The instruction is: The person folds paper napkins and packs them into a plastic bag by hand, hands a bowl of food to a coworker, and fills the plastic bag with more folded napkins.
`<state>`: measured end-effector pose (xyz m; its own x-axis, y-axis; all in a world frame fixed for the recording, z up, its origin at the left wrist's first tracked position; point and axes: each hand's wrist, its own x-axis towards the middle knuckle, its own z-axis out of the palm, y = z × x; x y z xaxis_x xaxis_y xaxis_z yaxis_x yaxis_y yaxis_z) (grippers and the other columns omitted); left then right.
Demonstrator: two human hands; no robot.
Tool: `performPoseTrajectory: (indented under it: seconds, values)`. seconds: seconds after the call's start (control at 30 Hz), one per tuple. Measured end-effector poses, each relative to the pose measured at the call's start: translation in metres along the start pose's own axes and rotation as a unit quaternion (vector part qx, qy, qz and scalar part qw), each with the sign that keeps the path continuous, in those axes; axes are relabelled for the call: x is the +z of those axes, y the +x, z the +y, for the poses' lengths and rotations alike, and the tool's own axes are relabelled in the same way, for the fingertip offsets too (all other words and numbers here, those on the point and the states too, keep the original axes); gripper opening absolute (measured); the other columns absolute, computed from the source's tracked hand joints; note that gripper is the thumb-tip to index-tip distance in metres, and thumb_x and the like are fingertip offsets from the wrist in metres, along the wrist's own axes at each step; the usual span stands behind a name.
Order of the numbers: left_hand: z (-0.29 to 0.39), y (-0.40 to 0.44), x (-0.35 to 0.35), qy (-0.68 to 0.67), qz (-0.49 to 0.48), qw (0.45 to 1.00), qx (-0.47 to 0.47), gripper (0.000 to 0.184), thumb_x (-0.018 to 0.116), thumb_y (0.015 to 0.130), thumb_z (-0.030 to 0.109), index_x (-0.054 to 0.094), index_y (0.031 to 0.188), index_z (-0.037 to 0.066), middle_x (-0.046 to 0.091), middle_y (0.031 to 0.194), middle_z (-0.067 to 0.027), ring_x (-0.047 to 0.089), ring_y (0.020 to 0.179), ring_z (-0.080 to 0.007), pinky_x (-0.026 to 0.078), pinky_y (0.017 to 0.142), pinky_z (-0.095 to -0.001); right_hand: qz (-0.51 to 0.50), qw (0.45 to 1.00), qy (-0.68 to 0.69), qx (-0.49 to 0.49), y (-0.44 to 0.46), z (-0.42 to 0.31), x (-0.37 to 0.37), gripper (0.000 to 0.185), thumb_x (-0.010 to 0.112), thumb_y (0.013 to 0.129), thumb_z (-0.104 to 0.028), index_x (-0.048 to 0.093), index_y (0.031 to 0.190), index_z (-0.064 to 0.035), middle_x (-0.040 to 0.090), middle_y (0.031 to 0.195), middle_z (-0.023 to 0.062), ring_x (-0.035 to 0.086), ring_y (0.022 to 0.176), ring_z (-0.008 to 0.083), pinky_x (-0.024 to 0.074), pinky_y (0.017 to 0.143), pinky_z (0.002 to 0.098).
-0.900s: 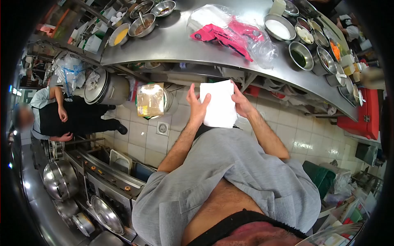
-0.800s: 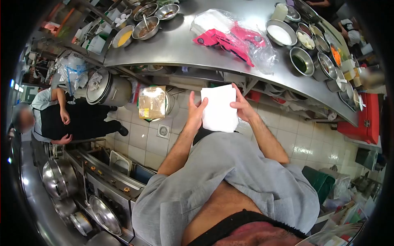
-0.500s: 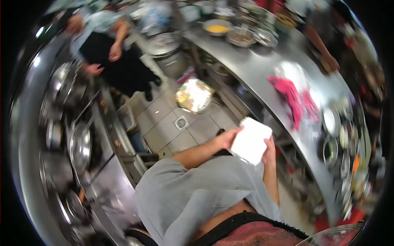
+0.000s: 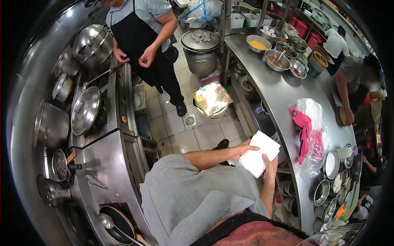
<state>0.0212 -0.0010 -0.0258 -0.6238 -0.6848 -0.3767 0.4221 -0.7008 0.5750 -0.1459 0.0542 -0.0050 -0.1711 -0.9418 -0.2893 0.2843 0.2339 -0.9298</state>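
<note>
A stack of white sheets, paper or folded cloth (image 4: 259,154), is held in front of my body beside the steel counter's edge. My left hand (image 4: 245,149) grips its left side, thumb lying on top. On the right side my right hand (image 4: 269,165) holds it, with the thumb on the near right edge. The fingers under the stack are hidden. On the steel counter (image 4: 266,92) to the right lies a clear plastic bag with pink printing (image 4: 308,135).
A person in a black apron (image 4: 145,45) stands at the stove side. A lidded pot (image 4: 200,53) and a covered box (image 4: 212,98) are on the floor. Bowls (image 4: 277,60) line the counter. A pan with a ladle (image 4: 117,223) sits lower left. Other people (image 4: 349,80) are beyond the counter.
The view has swung left, so the counter now runs down the right side and the stove shows more. The white stack stays in both hands and appears farther right and lower.
</note>
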Motion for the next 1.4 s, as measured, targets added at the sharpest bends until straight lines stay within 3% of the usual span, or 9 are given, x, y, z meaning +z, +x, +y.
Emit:
performPoseTrajectory:
  seconds: [0.27,0.43,0.67,0.73,0.87,1.0,1.1,1.2,1.4]
  values:
    - [0.02,-0.002,0.02,0.233,0.023,0.972,0.03,0.074,0.074,0.066,0.013,0.034,0.127,-0.003,0.049,0.119,-0.0143,0.047,0.113,-0.0239,0.04,0.094,-0.0354,-0.003,0.988,0.068,0.137,-0.001,0.003,-0.024,0.061,0.066,0.071,0.0,0.039,0.125,0.0028,0.051,0.118,0.0122,0.05,0.106,0.0225,0.0373,0.093,0.0327]
    - [-0.003,0.026,0.031,0.329,0.07,0.924,0.18,0.068,0.075,0.061,0.013,0.041,0.118,-0.004,0.054,0.11,-0.0146,0.051,0.107,-0.0245,0.042,0.09,-0.0337,0.079,0.991,-0.067,-0.089,-0.006,-0.016,-0.002,0.058,0.065,0.072,-0.001,0.04,0.124,0.0031,0.051,0.118,0.0124,0.051,0.106,0.0217,0.0366,0.094,0.0326]
    - [0.016,0.048,0.062,0.428,0.162,0.845,0.277,0.053,0.07,0.064,0.012,0.046,0.111,0.006,0.061,0.097,-0.0163,0.059,0.095,-0.0248,0.045,0.08,-0.0356,0.065,0.982,-0.047,-0.174,-0.017,-0.055,0.047,0.081,0.075,0.067,-0.014,0.028,0.13,-0.0005,0.04,0.125,0.0122,0.041,0.116,0.0239,0.0307,0.1,0.0369]
    - [0.033,0.03,0.093,0.51,0.183,0.794,0.277,0.046,0.062,0.068,0.014,0.045,0.11,0.008,0.06,0.098,-0.0185,0.058,0.09,-0.0382,0.046,0.075,-0.0428,0.1,0.966,-0.069,-0.229,0.0,-0.046,0.038,0.094,0.081,0.06,-0.022,0.023,0.132,-0.0009,0.037,0.126,0.0125,0.038,0.117,0.0248,0.0298,0.1,0.037]
    - [0.016,0.055,0.113,0.489,0.087,0.723,0.48,0.044,0.062,0.07,0.014,0.045,0.11,0.005,0.059,0.094,-0.0163,0.057,0.086,-0.037,0.047,0.07,-0.0414,0.141,0.963,-0.041,-0.227,0.016,-0.05,0.022,0.1,0.082,0.058,-0.024,0.02,0.132,-0.0005,0.037,0.126,0.0136,0.038,0.118,0.0247,0.0309,0.1,0.0354]
    - [0.028,0.015,0.147,0.592,0.022,0.722,0.359,0.064,0.066,0.068,0.018,0.036,0.12,-0.003,0.046,0.114,-0.0241,0.048,0.105,-0.0389,0.042,0.082,-0.0454,0.126,0.972,0.025,-0.194,-0.006,-0.077,0.005,0.089,0.081,0.06,-0.023,0.03,0.129,-0.0001,0.043,0.123,0.0128,0.042,0.115,0.0223,0.0333,0.098,0.0344]
    - [0.017,0.023,0.133,0.615,-0.162,0.714,0.291,0.105,0.076,0.059,0.018,0.008,0.137,-0.001,0.008,0.141,-0.0228,0.01,0.132,-0.0387,0.019,0.105,-0.0465,0.079,0.981,0.066,-0.164,-0.018,-0.083,-0.014,0.082,0.081,0.06,-0.028,0.039,0.125,-0.0015,0.048,0.119,0.0092,0.045,0.111,0.0198,0.036,0.095,0.0336]
    - [0.033,0.012,0.14,0.563,-0.268,0.761,0.181,0.119,0.077,0.06,0.024,-0.009,0.138,-0.005,-0.004,0.142,-0.0292,-0.007,0.134,-0.0389,0.008,0.108,-0.0484,0.062,0.982,0.022,-0.176,-0.028,-0.092,-0.028,0.076,0.08,0.061,-0.025,0.043,0.123,-0.0021,0.049,0.117,0.0085,0.046,0.109,0.0194,0.0369,0.094,0.0333]
    - [0.052,0.023,0.161,0.55,-0.316,0.765,0.115,0.099,0.069,0.073,0.045,0.013,0.141,0.002,-0.001,0.143,-0.0252,-0.003,0.134,-0.0376,0.016,0.107,-0.0475,0.148,0.961,-0.09,-0.213,-0.032,-0.115,-0.04,0.054,0.074,0.065,-0.01,0.051,0.113,-0.0014,0.057,0.102,0.0053,0.055,0.094,0.0172,0.0458,0.082,0.0304]
